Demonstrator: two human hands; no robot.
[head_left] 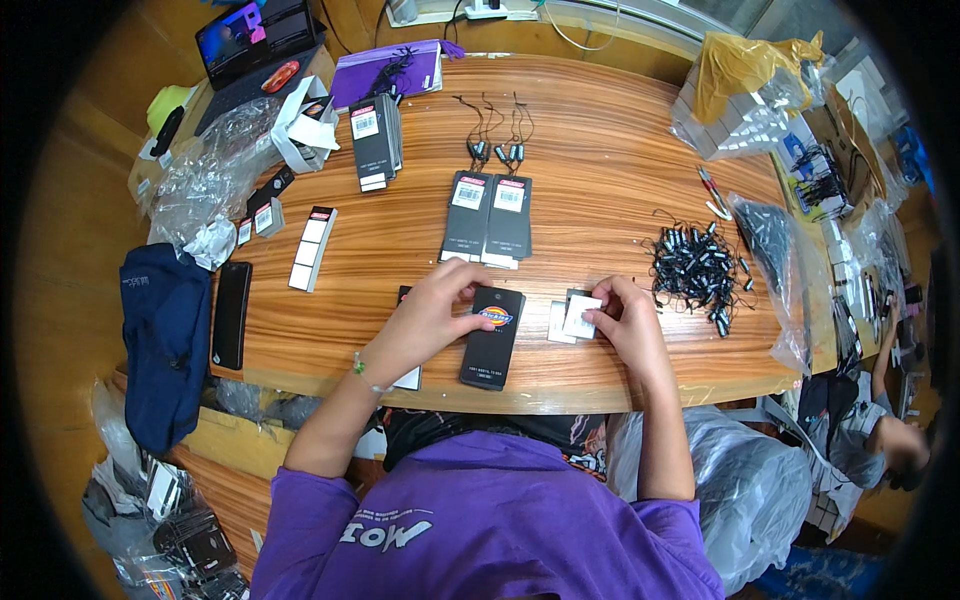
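Observation:
My left hand [445, 307] has its thumb on the front of a black hang tag [488, 362] near the table's front edge, its fingers curled at the tag's upper left. More dark tags lie partly hidden under that wrist. To the right, my right hand [628, 322] pinches a small white card [580, 322] between thumb and fingers. Another white card [560, 325] lies just beneath and left of it. Beyond my hands, two stacks of dark tags with white stickers, a left stack [466, 215] and a right stack [510, 217], lie side by side with black strings stretching away from them.
A heap of black strings with small plastic locks [703, 272] lies at right, near red-handled snips [714, 192]. Another tag stack [376, 145] stands at back left. A white card strip [312, 250] and a black wallet-like case [232, 315] lie left. Plastic bags line both sides.

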